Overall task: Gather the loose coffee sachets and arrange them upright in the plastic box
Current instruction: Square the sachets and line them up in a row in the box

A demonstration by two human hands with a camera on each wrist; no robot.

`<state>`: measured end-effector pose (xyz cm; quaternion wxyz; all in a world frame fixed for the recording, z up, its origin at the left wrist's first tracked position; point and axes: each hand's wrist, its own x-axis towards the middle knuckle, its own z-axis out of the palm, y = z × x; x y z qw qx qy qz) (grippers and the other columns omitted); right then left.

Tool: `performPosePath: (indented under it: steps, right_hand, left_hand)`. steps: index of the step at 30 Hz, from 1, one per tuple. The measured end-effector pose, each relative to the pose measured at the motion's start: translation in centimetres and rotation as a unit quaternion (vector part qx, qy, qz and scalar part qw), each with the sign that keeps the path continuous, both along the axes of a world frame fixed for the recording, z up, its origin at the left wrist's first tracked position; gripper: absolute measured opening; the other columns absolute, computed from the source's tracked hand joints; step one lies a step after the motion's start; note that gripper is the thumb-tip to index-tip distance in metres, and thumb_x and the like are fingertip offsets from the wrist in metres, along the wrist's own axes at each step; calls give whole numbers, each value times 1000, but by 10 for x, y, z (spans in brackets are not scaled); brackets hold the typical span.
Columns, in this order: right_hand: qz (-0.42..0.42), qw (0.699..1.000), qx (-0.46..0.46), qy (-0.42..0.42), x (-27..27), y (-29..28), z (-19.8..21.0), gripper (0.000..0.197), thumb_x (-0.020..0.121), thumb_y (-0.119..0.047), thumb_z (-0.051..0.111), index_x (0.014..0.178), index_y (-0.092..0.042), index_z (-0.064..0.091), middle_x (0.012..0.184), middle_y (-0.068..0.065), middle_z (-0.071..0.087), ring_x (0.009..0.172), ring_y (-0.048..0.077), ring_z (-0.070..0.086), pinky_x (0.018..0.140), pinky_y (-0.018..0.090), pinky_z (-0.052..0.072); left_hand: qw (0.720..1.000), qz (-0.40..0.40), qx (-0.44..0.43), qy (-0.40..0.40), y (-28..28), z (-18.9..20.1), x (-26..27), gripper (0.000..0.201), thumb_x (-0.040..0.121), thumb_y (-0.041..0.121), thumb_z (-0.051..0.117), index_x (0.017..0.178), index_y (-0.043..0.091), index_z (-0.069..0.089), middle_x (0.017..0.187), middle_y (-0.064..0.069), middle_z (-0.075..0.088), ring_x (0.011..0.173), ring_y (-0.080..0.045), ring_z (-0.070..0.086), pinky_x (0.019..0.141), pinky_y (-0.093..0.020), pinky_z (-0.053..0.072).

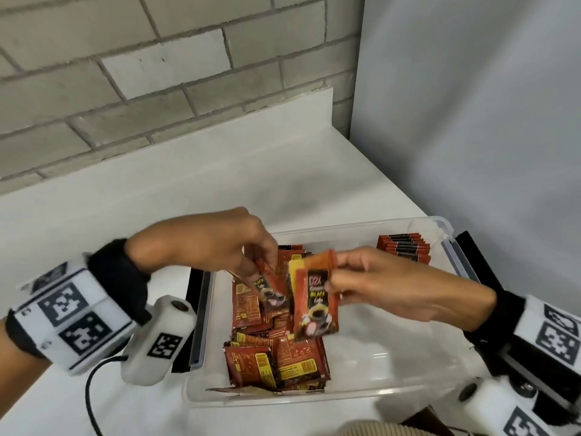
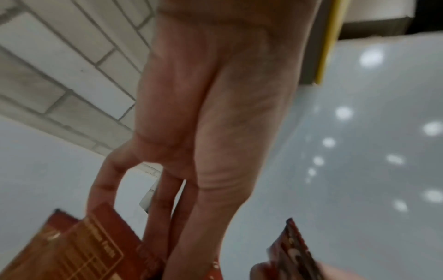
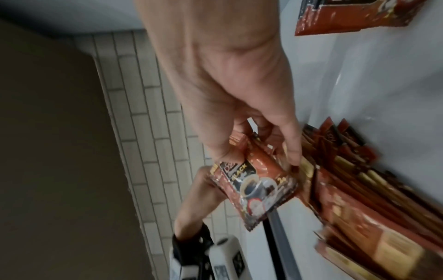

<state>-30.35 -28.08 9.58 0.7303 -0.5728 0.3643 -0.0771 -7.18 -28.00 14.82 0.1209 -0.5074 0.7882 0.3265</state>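
A clear plastic box [image 1: 355, 394] stands on the white table. Several red coffee sachets lie in a loose pile [image 1: 276, 357] in its left half, and a short row of sachets [image 1: 404, 247] stands upright at its far right corner. Above the pile, my left hand [image 1: 261, 278] pinches one sachet [image 1: 273, 292] by its top edge; its back shows in the left wrist view [image 2: 84, 246]. My right hand [image 1: 338, 273] grips a small stack of sachets [image 1: 314, 305] upright, front side out. In the right wrist view that stack [image 3: 258, 189] hangs over the pile [image 3: 359, 208].
A black slab with a grey edge [image 1: 198, 313] lies under the box's left side. A black cable [image 1: 91, 388] runs across the table at the near left. A brick wall stands behind and a grey panel [image 1: 471, 121] to the right.
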Motion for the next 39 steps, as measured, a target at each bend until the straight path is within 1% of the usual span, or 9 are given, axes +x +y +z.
performPosePath:
  steps: [3, 8, 11, 18, 21, 27, 30, 34, 39]
  right_hand:
    - [-72, 996, 4, -56, -3, -14, 8, 24, 96, -2, 42, 104, -7, 65, 89, -4, 72, 93, 8, 65, 93, 27, 52]
    - [-166, 976, 37, -132, 2, -36, 9, 23, 96, -5, 45, 112, -6, 61, 114, 14, 68, 105, 22, 64, 93, 40, 52]
    - [-192, 967, 52, -159, 7, -46, 4, 27, 98, -6, 44, 121, -6, 56, 118, 14, 67, 110, 27, 64, 86, 43, 56]
    - [-311, 911, 77, -259, 14, -71, 2, 22, 96, -1, 45, 117, -9, 44, 120, 16, 62, 110, 27, 63, 77, 43, 58]
    - [-321, 903, 37, -282, 18, -74, 2, 27, 97, 0, 42, 119, -15, 41, 112, 12, 64, 105, 24, 63, 77, 38, 59]
    - [-274, 926, -71, -250, 22, -76, -10, 42, 97, 0, 33, 131, -23, 44, 118, 6, 63, 104, 14, 63, 87, 32, 52]
    - [-262, 933, -124, -212, 24, -78, -16, 41, 99, -12, 45, 136, -30, 40, 124, 2, 61, 110, 14, 63, 91, 34, 51]
    - [-205, 943, -237, -116, 28, -85, -21, 76, 87, -18, 67, 147, -27, 22, 126, -13, 56, 113, 3, 59, 99, 26, 48]
    - [-237, 919, -315, 12, 25, -98, -35, 90, 74, -42, 75, 146, -35, 21, 125, -6, 43, 120, 17, 47, 99, 31, 46]
  left_hand:
    - [991, 76, 47, 102, -8, 15, 3, 19, 85, 10, 70, 99, 23, 72, 83, 12, 71, 74, 2, 66, 66, -13, 49]
    - [943, 188, 91, 260, -23, 13, 0, 26, 81, 1, 69, 106, 9, 68, 95, -9, 73, 87, -17, 68, 82, -25, 54]
    - [885, 261, 103, 371, -38, 1, -6, 43, 75, 1, 68, 117, 5, 61, 108, -19, 68, 95, -22, 67, 81, -29, 57]
    - [714, 366, 39, 595, -53, -27, -38, 49, 78, 37, 61, 115, 4, 62, 108, -8, 69, 101, -16, 66, 92, -29, 53]
    - [679, 352, 70, 640, -55, -43, -53, 68, 74, 51, 69, 121, 3, 60, 122, -18, 63, 119, -30, 57, 106, -41, 42]
    - [621, 352, 151, 683, -56, -59, -72, 72, 85, 53, 40, 139, 5, 45, 134, -17, 57, 125, -26, 54, 104, -38, 45]
    - [594, 373, 173, 691, -57, -65, -69, 67, 87, 47, 44, 138, 4, 45, 131, -19, 59, 122, -29, 57, 101, -43, 47]
    - [568, 402, 181, 695, -63, -72, -62, 52, 98, 36, 40, 137, 2, 47, 128, -20, 60, 114, -28, 62, 89, -37, 55]
    - [561, 417, 180, 692, -68, -77, -60, 44, 98, 26, 45, 133, -1, 51, 124, -21, 62, 108, -27, 65, 87, -35, 55]
